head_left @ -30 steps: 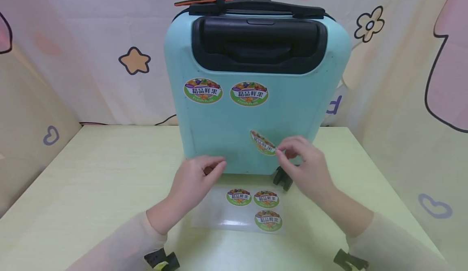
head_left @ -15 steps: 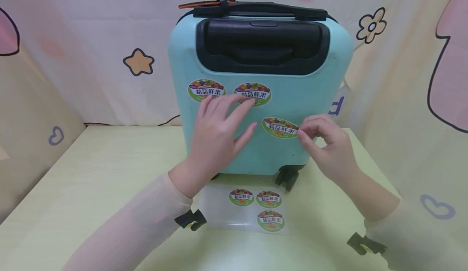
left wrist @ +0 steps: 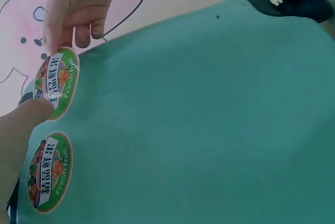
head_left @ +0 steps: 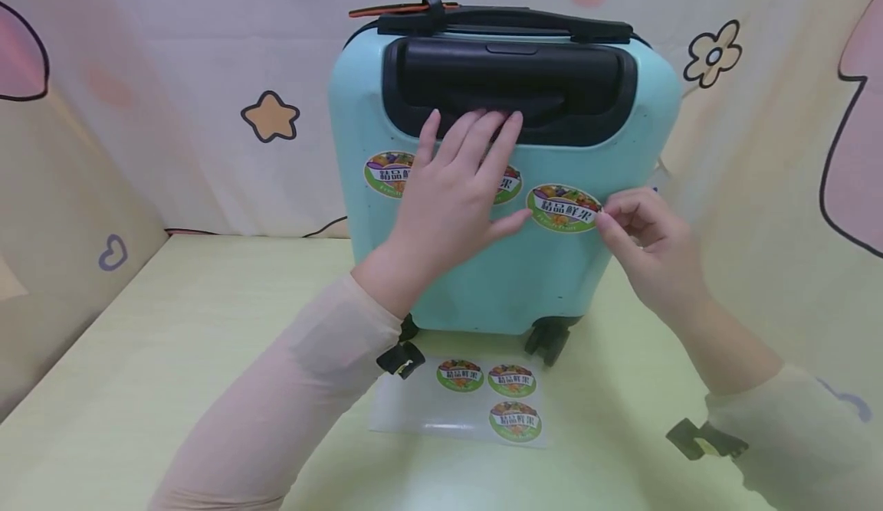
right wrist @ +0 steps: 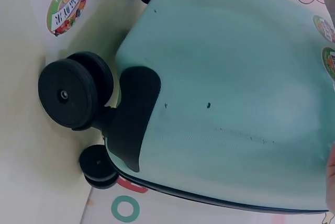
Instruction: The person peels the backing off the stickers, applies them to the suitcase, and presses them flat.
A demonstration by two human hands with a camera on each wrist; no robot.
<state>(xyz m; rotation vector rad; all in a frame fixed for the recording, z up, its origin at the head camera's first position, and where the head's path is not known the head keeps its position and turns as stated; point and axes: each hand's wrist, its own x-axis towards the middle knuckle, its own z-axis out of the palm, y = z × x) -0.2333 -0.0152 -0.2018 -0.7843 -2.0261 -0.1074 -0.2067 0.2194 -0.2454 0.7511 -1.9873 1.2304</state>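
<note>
Free room low on the front of the light blue, hard-shell suitcase point(head_left: 497, 281); hands are in the way higher up.
A hand could slide over its smooth lower middle, or pass on its left above the pale yellow table point(head_left: 248, 296). The left hand point(head_left: 451, 193) blocks its upper middle. The right hand point(head_left: 651, 247), pinching a colourful oval fruit sticker point(head_left: 562, 208), blocks its right edge. Round black wheels point(head_left: 548, 340) poke out under it.
</note>
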